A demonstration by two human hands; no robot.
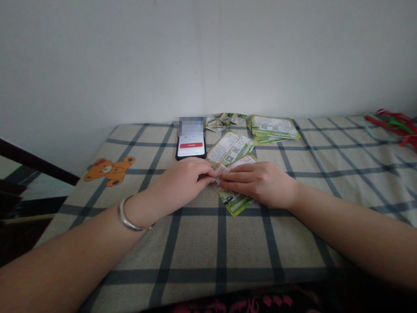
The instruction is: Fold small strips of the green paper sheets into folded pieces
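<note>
A green and white printed leaflet [239, 204] lies under my two hands, its near left part turned up or folded over. The thumb and index finger of my left hand [190, 178] pinch its left edge. My right hand [262, 182] rests over it from the right, fingers stretched out flat and the tips at the same edge; its thumb is hidden. Just beyond, partly beneath this one, lies another printed leaflet [228, 148] with text and square codes. A silver bangle [125, 217] circles my left wrist.
A phone [192, 145] with its lit screen up lies past my left hand. Behind are several folded paper pieces [224, 121] and a leaflet stack [273, 128]. A checked cloth [195, 252] covers the table. Red and green items [395, 126] lie far right; a white wall [202, 56] stands behind.
</note>
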